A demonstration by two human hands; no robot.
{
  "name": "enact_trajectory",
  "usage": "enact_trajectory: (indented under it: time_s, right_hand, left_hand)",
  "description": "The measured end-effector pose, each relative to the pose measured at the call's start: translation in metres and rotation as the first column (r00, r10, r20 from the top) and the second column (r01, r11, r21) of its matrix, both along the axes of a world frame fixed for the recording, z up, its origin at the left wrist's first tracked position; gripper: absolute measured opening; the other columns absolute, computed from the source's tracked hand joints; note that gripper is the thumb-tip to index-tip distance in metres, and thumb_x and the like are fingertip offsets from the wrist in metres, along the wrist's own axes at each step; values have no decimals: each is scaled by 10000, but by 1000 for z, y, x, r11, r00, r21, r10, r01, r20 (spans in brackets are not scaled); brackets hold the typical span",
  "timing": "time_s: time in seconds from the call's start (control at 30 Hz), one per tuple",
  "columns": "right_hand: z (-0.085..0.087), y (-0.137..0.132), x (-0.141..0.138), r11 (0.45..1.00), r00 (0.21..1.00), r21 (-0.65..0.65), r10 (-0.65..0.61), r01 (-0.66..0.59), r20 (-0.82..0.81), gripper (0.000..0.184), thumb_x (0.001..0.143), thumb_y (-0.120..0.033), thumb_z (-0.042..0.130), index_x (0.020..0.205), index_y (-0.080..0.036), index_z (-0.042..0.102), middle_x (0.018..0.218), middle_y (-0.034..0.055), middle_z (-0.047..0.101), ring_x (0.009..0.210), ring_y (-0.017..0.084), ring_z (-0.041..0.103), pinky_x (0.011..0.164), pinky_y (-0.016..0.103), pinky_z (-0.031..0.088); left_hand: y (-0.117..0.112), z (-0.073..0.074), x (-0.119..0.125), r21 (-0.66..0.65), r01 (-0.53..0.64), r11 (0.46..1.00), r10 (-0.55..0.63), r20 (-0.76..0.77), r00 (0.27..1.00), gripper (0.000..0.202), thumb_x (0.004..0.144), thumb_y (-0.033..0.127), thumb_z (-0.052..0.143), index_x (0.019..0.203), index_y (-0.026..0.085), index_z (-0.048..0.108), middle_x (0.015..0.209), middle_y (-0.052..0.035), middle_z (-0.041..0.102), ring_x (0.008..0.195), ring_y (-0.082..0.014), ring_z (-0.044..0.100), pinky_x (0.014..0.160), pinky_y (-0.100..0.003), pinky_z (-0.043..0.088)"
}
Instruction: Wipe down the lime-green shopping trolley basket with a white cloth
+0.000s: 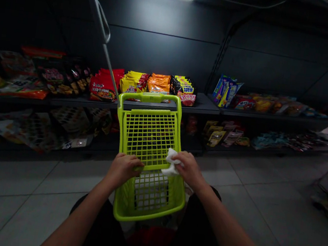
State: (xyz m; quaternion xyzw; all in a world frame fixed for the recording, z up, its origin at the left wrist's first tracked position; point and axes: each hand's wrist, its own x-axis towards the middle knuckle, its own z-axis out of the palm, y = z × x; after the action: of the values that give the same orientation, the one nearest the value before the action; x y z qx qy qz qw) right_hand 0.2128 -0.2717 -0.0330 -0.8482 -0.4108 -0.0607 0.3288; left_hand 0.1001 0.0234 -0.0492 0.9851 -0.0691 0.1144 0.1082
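A lime-green plastic shopping basket (148,214) with grid sides stands in front of me, between my knees. My left hand (124,169) has its fingers curled over the basket's left middle edge. In my right hand (188,169), a crumpled white tissue (171,170) is pinched at the right side, against or just above the basket's edge; whether it touches the plastic I cannot tell. The upper grid panel (150,137) slopes up to a handle at the top.
Behind the basket runs a dark shelf (202,104) with red noodle packets (104,85), yellow packets (133,82), orange packets (158,84) and blue snack bags (226,91). More bags lie on the lower shelf. A metal pole (111,67) rises at the basket's upper left. Tiled floor (252,183) surrounds me.
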Motion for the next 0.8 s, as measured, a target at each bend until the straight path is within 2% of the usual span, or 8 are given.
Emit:
enact_trajectory:
  time_s: [0.13, 0.2, 0.3, 0.43, 0.5, 0.67, 0.73, 0.8]
  right_hand:
    - [-26, -42, -82, 969, 962, 164, 213, -185, -171, 465, 695, 50, 565, 1025, -251, 693, 1103, 46, 670, 1031, 206, 584, 899, 330, 460]
    - [-35, -60, -102, 945, 937, 245, 272, -217, -219, 509, 693, 48, 542, 1064, -266, 691, 1160, 50, 659, 1070, 205, 590, 919, 328, 472]
    - [-43, -64, -81, 914, 945, 378, 243, -148, -219, 506, 721, 17, 532, 1096, -281, 695, 1173, 51, 658, 1111, 209, 602, 960, 350, 478]
    - [-50, -28, -13, 855, 982, 518, 93, 5, -164, 461, 743, -39, 523, 1094, -276, 706, 1153, 53, 660, 1138, 223, 596, 1020, 409, 457]
    - [-55, -9, -4, 806, 985, 585, 20, 87, -174, 446, 743, -50, 520, 1092, -264, 695, 1125, 56, 651, 1115, 223, 600, 1022, 412, 459]
    - [-88, -5, -83, 735, 983, 677, 100, 30, -152, 457, 783, -45, 531, 1160, -283, 629, 1157, 61, 613, 1113, 217, 597, 971, 367, 497]
    - [-104, -10, -116, 727, 968, 685, 203, -50, -145, 462, 794, -45, 543, 1174, -297, 614, 1175, 58, 603, 1099, 207, 606, 934, 337, 517]
    - [-112, -6, -128, 722, 952, 680, 281, -127, -121, 476, 794, -46, 566, 1190, -305, 616, 1200, 55, 600, 1105, 203, 607, 929, 328, 523]
  left_hand:
    - [7, -4, 3, 30, 5, 1000, -3, -63, 998, 167, 854, 334, 715, 1016, 335, 758, 1037, 10, 783, 957, -216, 704, 819, -358, 346]
    - [11, -5, 4, 46, 17, 999, -14, -78, 997, 166, 872, 350, 698, 1026, 341, 757, 1058, 7, 783, 980, -222, 702, 820, -363, 340]
    - [13, -4, 3, 106, 65, 992, -52, -119, 992, 187, 906, 353, 661, 1065, 372, 760, 1071, 11, 785, 955, -215, 702, 792, -358, 328]
    - [11, 2, 1, 241, 99, 965, -51, -196, 979, 261, 935, 315, 613, 1135, 412, 750, 1115, 8, 779, 886, -209, 707, 767, -354, 323]
    - [14, 3, -2, 289, 76, 954, -12, -218, 976, 376, 932, 294, 605, 1281, 412, 679, 1174, -8, 770, 922, -227, 714, 788, -358, 342]
    - [38, -3, -8, 297, -17, 955, 80, -202, 976, 741, 887, 372, 647, 1568, 338, 357, 1570, -97, 479, 1188, -312, 660, 948, -418, 403]
    - [43, -3, -8, 201, -59, 978, 106, -236, 966, 694, 881, 466, 639, 1531, 336, 434, 1600, -91, 423, 1286, -349, 603, 1048, -481, 385]
    - [35, 0, -6, -42, -133, 990, 114, -315, 942, 610, 902, 568, 572, 1466, 337, 532, 1551, -71, 493, 1364, -346, 542, 1126, -516, 355]
